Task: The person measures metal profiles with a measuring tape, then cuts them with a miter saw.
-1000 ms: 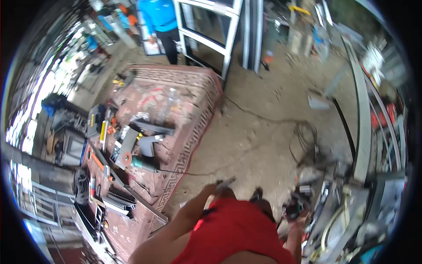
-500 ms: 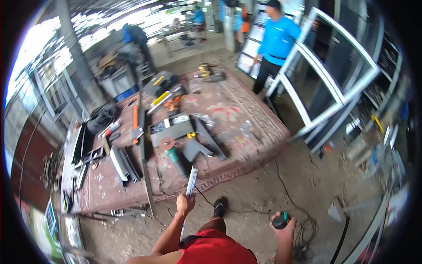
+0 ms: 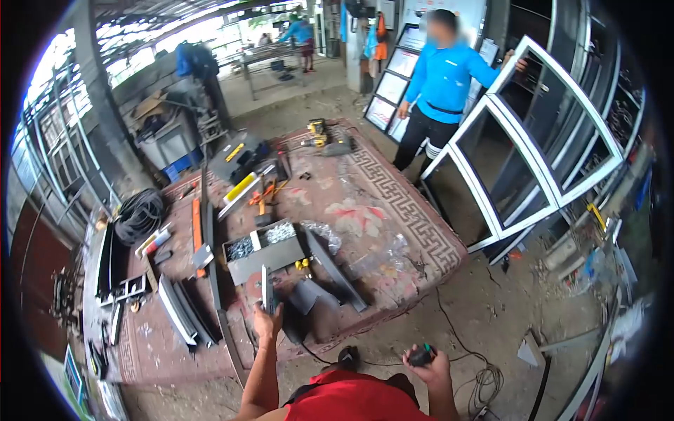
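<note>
My left hand [image 3: 267, 325] grips a short metal bar [image 3: 265, 288] that stands upright above the near edge of the patterned carpet [image 3: 393, 210]. My right hand [image 3: 426, 365] is closed on a small dark tape measure [image 3: 421, 355] over the concrete floor. Just beyond the bar lies a grey box of screws [image 3: 267, 249], with a dark metal bracket [image 3: 335, 270] to its right. An angle grinder sits by my left hand, mostly hidden behind it.
A person in a blue shirt [image 3: 442, 84] holds a white window frame [image 3: 533, 147] at the carpet's right side. Long metal profiles [image 3: 179, 309], a yellow level [image 3: 240, 188], a coil of black cable [image 3: 138, 212] and a drill [image 3: 317, 132] lie about. A cord [image 3: 484, 375] trails over the floor.
My view has swung from the cluttered floor up to the carpet and moved closer to it. My left hand has carried the bar forward over the carpet's edge; the right still holds the tape measure.
</note>
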{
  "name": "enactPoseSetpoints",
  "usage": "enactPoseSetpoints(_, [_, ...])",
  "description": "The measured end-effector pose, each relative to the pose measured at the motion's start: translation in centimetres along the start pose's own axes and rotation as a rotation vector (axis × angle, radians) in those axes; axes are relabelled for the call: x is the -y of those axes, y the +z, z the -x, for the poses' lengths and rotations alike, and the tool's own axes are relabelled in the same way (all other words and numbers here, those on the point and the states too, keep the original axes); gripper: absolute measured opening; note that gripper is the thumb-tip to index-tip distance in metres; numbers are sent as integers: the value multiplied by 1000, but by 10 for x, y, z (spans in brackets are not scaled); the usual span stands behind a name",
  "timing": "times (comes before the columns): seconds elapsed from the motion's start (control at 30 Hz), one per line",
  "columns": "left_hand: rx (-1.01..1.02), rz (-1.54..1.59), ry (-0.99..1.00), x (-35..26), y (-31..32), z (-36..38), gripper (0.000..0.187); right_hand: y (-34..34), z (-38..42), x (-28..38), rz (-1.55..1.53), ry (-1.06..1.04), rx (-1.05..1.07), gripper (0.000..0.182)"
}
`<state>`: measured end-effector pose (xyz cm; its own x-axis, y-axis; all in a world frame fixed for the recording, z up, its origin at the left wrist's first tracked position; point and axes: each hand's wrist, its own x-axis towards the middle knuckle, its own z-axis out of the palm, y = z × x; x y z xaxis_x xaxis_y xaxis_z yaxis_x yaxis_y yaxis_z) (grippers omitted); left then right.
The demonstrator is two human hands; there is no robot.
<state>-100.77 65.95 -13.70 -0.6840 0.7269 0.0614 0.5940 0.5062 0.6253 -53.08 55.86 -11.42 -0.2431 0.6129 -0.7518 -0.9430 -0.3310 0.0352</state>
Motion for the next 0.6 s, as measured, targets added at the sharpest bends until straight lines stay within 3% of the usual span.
enactPoseSetpoints(0.03, [24,9,-55,0,3,0,77,26,1,-2,-11,-15,3,40])
enactPoseSetpoints(0.17, [-156,135,113,14,22,11,79,75,-1,0,156,30,94,44])
enactPoseSetpoints(0.23, [-54,84,-137,14,25,14,79,85,-7,6,193,68,130,44])
enactPoseSetpoints(0.27, [-94,149,-109,15,26,11,77,89,-9,9,194,59,133,44])
enactPoseSetpoints(0.37, [-118,92,-39,15,35,-5,76,89,-11,14,205,77,149,44])
enactPoseSetpoints(0.6, [-32,44,-109,-6,33,-11,73,64,-30,31,173,62,-11,47])
